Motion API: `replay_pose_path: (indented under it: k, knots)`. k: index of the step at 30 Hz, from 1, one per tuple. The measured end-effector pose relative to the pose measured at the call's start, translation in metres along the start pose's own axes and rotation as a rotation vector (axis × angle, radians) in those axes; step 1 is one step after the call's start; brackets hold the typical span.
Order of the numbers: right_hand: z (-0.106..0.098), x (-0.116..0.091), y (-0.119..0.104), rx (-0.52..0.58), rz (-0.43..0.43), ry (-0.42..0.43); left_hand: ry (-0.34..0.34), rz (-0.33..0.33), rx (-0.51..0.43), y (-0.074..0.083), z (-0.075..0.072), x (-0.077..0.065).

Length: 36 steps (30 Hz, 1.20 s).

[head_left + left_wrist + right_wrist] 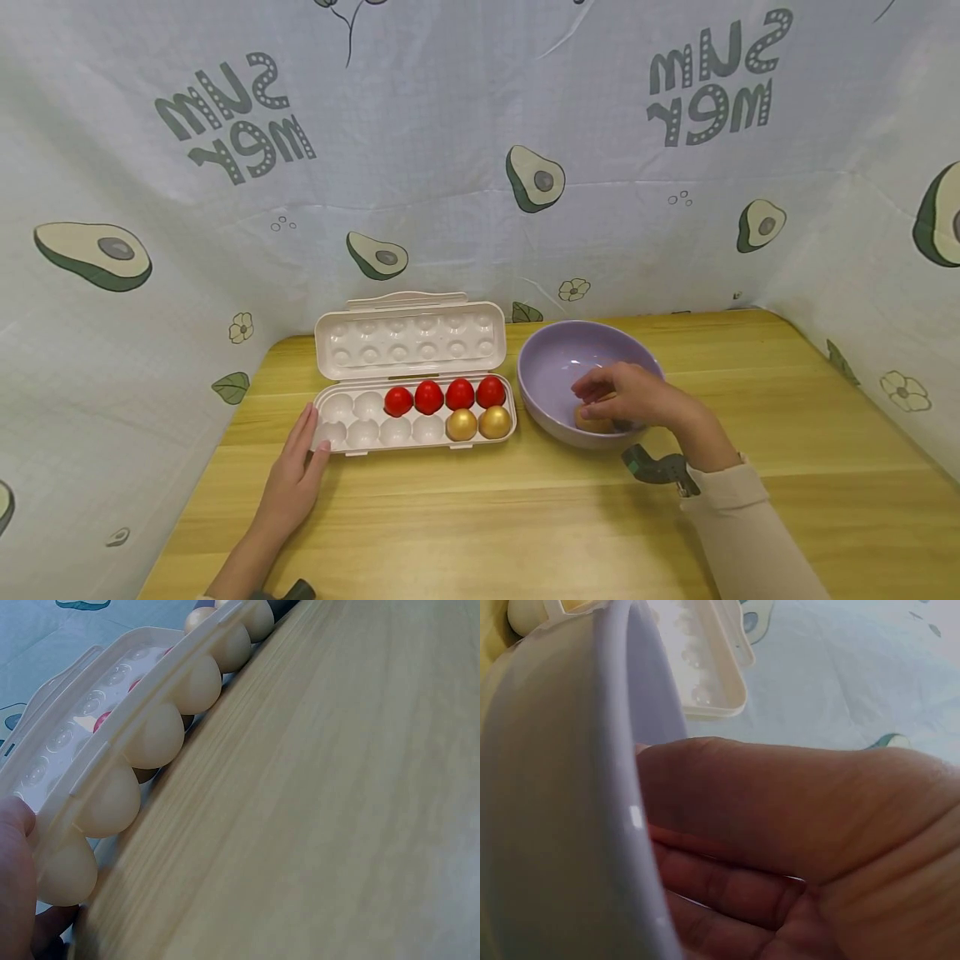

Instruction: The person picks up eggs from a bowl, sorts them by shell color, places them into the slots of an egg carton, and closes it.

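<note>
A white plastic egg box (412,379) lies with its lid folded back. Its back row holds several shiny red eggs (429,397) toward the right; two gold eggs (477,424) fill the right end of the front row. My left hand (292,483) rests against the box's left end, fingers straight, thumb (16,817) at the front rim. Inside a purple bowl (543,367), my right hand (633,393) reaches down with bent, spread fingers. A brownish egg (595,421) shows just below its thumb. In the right wrist view the bowl's rim (622,750) hides the fingertips.
The bowl stands just right of the egg box on a wooden table (480,525). A printed cloth (450,192) hangs behind and along both sides. A dark wrist mount (656,467) sits at my right wrist, close to the bowl's front.
</note>
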State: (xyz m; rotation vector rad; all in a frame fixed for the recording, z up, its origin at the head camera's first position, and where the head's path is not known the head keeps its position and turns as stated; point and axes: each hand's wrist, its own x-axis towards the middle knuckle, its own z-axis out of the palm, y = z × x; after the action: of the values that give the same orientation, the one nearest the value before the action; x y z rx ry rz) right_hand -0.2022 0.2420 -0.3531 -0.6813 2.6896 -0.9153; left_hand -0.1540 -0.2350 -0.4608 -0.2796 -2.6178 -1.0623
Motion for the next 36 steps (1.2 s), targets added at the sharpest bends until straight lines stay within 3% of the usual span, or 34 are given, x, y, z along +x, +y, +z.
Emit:
replay_pose_path:
  k: [17,36]
  knots:
    - [0.0051,-0.0002,0.0033,0.003,0.007,-0.076,-0.001,0.003,-0.003,0.0007,-0.0003,-0.0003]
    - [0.0041,-0.0025,0.0001,-0.074,0.001,-0.075,-0.001,0.006,-0.007,0.0000,0.0003,-0.0004]
